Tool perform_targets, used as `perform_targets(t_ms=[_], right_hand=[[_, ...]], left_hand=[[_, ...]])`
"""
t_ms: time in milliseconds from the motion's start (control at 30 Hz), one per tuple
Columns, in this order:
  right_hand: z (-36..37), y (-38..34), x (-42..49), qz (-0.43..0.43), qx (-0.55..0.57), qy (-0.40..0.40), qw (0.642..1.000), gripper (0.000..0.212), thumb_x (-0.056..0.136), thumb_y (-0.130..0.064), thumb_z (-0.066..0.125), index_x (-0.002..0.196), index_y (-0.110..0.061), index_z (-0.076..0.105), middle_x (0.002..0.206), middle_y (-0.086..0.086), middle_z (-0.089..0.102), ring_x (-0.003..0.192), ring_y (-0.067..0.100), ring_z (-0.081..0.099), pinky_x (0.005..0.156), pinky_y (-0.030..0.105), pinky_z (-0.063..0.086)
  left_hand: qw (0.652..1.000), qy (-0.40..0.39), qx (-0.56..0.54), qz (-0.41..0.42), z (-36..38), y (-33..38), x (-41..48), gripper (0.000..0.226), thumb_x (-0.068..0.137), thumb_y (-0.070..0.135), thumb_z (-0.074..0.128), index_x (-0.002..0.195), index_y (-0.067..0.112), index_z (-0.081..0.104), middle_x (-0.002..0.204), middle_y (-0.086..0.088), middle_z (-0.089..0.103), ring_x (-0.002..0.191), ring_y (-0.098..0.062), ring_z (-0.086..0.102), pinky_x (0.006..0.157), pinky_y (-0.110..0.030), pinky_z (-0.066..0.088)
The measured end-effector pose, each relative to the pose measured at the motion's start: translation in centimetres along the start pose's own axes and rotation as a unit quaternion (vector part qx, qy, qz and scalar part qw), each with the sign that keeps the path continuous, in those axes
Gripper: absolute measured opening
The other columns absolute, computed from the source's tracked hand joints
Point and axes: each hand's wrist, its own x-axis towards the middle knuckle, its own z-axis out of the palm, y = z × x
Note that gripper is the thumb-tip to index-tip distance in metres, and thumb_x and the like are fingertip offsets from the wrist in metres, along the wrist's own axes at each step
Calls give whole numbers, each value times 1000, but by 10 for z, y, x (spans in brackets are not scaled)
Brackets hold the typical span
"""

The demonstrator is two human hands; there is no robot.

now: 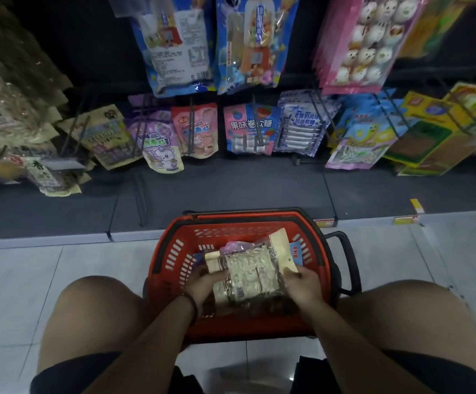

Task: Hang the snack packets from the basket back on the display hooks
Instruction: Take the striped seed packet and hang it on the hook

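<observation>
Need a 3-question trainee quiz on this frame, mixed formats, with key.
1. True or false: the left hand and right hand both hold the cream packets.
2. The red basket sits: A) on a shelf; B) on the tiled floor; C) hung on a hook.
3. Fill in: the dark wristband is on the ___ arm.

Key: 1 true; 2 B; 3 left.
</observation>
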Motion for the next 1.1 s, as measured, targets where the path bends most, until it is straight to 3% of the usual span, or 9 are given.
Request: perform_targets(t_ms=[167, 300, 467, 667, 767, 867, 933, 1000, 1100], right_hand=[[-18, -37, -23, -2, 247, -26, 969, 10, 96, -20, 78, 104, -14, 76, 89, 2, 79, 72, 18, 73, 57, 30, 63], [-29, -49, -47, -24, 401, -111, 909, 27, 92, -21, 80, 112, -9, 65, 108, 9, 78, 113, 25, 70, 87, 42, 65], [-18, -50, -86, -27, 353, -245, 903, 50, 88, -40, 83, 122, -6, 70, 110, 13, 71, 95, 34, 71, 81, 41, 60], [-26, -51, -106, -66, 355, -240, 901, 42, 100, -35, 69, 132, -7, 69, 130, 22, 73, 118, 43, 72, 88, 55, 63], [-25, -52, -117, -78, 343, -194, 916, 39, 100, -32, 70, 131, -8, 67, 124, 18, 77, 111, 39, 76, 89, 57, 62], [-20, -50, -134, -122, 314, -155, 929, 31, 94, -32, 76, 122, -23, 70, 112, 1, 82, 97, 19, 81, 70, 38, 66], [-13, -47, -141, -161, 279, -142, 936, 29, 95, -27, 77, 123, -31, 71, 114, -1, 81, 100, 20, 80, 76, 38, 66], [-3, -42, -146, -199, 253, -153, 934, 30, 97, -19, 75, 126, -26, 72, 118, 3, 80, 107, 27, 77, 88, 43, 64], [8, -33, -152, -258, 193, -176, 930, 20, 101, -18, 70, 117, -22, 80, 119, -1, 77, 115, 26, 74, 94, 36, 62]], left_hand=[[994, -60, -86, 14, -5, 23, -34, 85, 41, 29, 105, 118, 22, 69, 116, -10, 78, 108, -39, 74, 94, -71, 53], [981, -89, -156, 78, -4, 30, -66, 68, 70, 19, 93, 131, 18, 63, 129, -14, 73, 114, -45, 70, 91, -70, 55], [963, -126, -220, 94, 20, 9, -111, 56, 81, 3, 77, 134, 16, 63, 132, -15, 71, 123, -41, 66, 100, -62, 54], [975, -112, -145, 130, 22, 6, -141, 58, 83, 7, 81, 135, 20, 58, 126, -11, 75, 115, -35, 72, 104, -56, 53], [968, 19, -101, 227, 22, 2, -146, 55, 77, 6, 87, 119, 23, 56, 117, -5, 71, 106, -20, 73, 84, -38, 64], [880, 187, 140, 414, 18, -8, -145, 61, 72, 23, 94, 115, 37, 54, 118, 19, 51, 111, 15, 52, 83, -8, 49], [832, 165, 261, 461, 21, -11, -143, 57, 73, 46, 87, 122, 44, 57, 122, 28, 48, 119, 10, 46, 94, -13, 43], [858, 96, 263, 431, 27, -15, -143, 66, 71, 54, 83, 131, 50, 55, 128, 33, 47, 124, 8, 48, 99, -17, 44], [907, 10, 153, 393, 28, -25, -139, 82, 68, 30, 93, 137, 45, 52, 130, 24, 62, 120, 3, 63, 93, -18, 55]])
